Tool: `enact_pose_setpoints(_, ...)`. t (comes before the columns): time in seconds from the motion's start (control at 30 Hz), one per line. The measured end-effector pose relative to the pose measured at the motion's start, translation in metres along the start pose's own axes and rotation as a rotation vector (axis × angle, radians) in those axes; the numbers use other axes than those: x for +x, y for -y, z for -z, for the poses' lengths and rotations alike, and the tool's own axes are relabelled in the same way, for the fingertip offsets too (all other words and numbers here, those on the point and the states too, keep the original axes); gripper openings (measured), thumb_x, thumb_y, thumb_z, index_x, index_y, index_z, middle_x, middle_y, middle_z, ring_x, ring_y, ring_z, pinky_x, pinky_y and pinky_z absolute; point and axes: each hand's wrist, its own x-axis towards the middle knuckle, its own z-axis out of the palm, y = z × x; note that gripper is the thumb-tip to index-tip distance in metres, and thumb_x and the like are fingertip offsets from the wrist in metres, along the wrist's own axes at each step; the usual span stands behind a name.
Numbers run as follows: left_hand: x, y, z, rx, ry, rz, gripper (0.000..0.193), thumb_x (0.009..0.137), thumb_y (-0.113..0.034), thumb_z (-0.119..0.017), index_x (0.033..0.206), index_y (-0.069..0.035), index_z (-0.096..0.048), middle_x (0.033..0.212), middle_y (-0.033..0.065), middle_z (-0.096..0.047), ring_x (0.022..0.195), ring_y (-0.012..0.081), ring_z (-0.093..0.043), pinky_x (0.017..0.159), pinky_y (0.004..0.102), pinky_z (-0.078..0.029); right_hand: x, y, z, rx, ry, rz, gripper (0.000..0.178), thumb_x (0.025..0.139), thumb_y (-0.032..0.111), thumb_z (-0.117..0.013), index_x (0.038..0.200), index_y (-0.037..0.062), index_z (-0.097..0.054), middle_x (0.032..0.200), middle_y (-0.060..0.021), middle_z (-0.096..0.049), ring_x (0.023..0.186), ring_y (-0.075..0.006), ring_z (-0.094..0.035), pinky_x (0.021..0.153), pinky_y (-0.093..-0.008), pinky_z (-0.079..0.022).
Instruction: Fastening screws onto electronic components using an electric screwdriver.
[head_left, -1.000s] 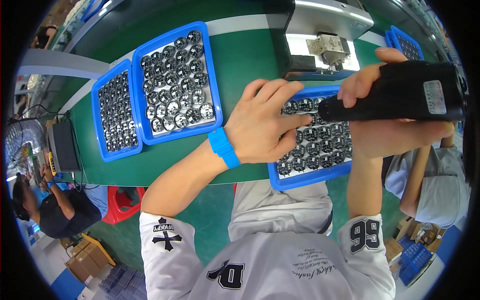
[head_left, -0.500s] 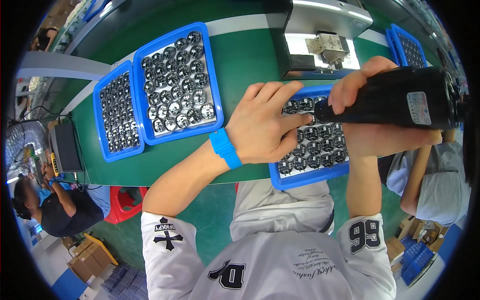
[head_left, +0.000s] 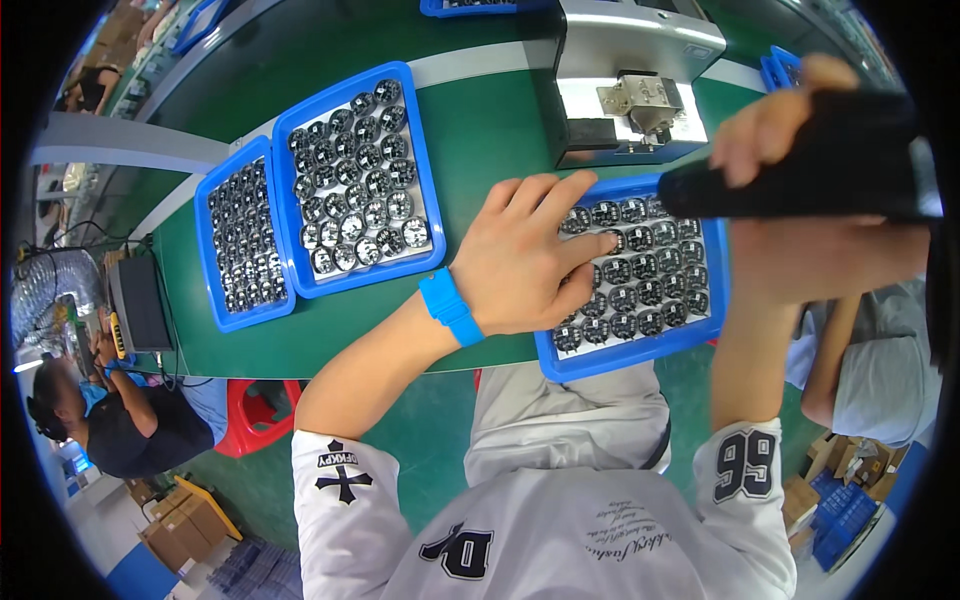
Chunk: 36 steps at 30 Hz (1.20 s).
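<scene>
A blue tray (head_left: 640, 366) lies in front of me with rows of small round black-and-silver parts (head_left: 622, 297) on a white liner. Over its left side rests my left hand (head_left: 520, 250), a blue band (head_left: 450, 305) on the wrist. Its index finger reaches out to one part and touches it; the fingers are apart and grip nothing. My right hand (head_left: 765, 140), blurred by motion, is wrapped round a black cylindrical tool (head_left: 830, 165) with a narrower nose. That nose hangs over the tray's far right corner, apart from my left fingertip.
Two more blue trays of round parts, a nearer one (head_left: 437, 225) and a farther one (head_left: 205, 255), sit to the left on the green table. A metal fixture (head_left: 640, 105) stands behind the work tray. Other people sit at both sides, with a red stool (head_left: 255, 415) at the left.
My right hand has drawn the tool to the right and up, away from the part at my left fingertip. My left hand stays nearly where it was.
</scene>
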Motion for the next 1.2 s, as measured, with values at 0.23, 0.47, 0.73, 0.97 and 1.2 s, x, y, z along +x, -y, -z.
enact_pose_setpoints(0.23,0.000,0.006,0.001,-0.071,0.048,0.030,0.036,0.076,-0.018,-0.068,0.110,-0.017,-0.079,0.141,0.0184,-0.055,0.117,0.0364,-0.056,0.097,0.0469,-0.043,0.073,-0.005,-0.058,-0.637,-0.457,0.119,0.076,0.097,0.076,-0.038,0.095,0.0028,-0.059,0.063,-0.0070,-0.057,0.044,-0.0146,-0.054,0.041,-0.0261,-0.047)
enact_pose_setpoints(0.47,-0.001,0.007,-0.001,-0.074,0.012,0.002,0.033,0.076,-0.017,-0.068,0.107,-0.015,-0.078,0.138,0.0193,-0.056,0.117,0.0357,-0.056,0.089,0.0470,-0.046,0.078,-0.020,-0.059,-0.687,-0.474,0.005,0.078,0.099,0.076,-0.034,0.085,0.0041,-0.061,0.053,-0.0068,-0.054,0.038,-0.0145,-0.053,0.038,-0.0246,-0.045)
enact_pose_setpoints(0.73,0.001,0.007,-0.001,-0.104,0.009,0.000,0.036,0.073,-0.015,-0.066,0.108,-0.013,-0.078,0.138,0.0204,-0.056,0.119,0.0361,-0.055,0.093,0.0468,-0.045,-0.010,0.015,-0.010,-0.086,-0.070,-0.173,0.118,0.077,0.094,-0.047,0.143,-0.0043,-0.045,0.092,-0.0087,-0.059,0.071,-0.0204,-0.057,0.068,-0.0366,-0.048)
enact_pose_setpoints(0.97,-0.002,0.009,0.001,-0.135,0.027,0.037,0.037,0.073,-0.016,-0.065,0.108,-0.011,-0.078,0.138,0.0204,-0.055,0.121,0.0359,-0.053,0.095,0.0468,-0.044,-0.036,-0.003,-0.041,-0.155,-0.317,-0.280,0.130,0.065,0.104,-0.045,0.136,-0.0041,-0.047,0.082,-0.0113,-0.060,0.062,-0.0212,-0.057,0.061,-0.0370,-0.048)
enact_pose_setpoints(1.2,-0.003,0.008,0.000,-0.121,0.023,0.041,0.033,0.074,-0.016,-0.065,0.104,-0.011,-0.079,0.137,0.0177,-0.056,0.121,0.0341,-0.054,0.096,0.0459,-0.044,-0.041,-0.027,-0.048,-0.099,-0.488,-0.229,0.127,0.061,0.105,-0.046,0.127,-0.0028,-0.052,0.075,-0.0116,-0.060,0.057,-0.0220,-0.058,0.056,-0.0349,-0.049)
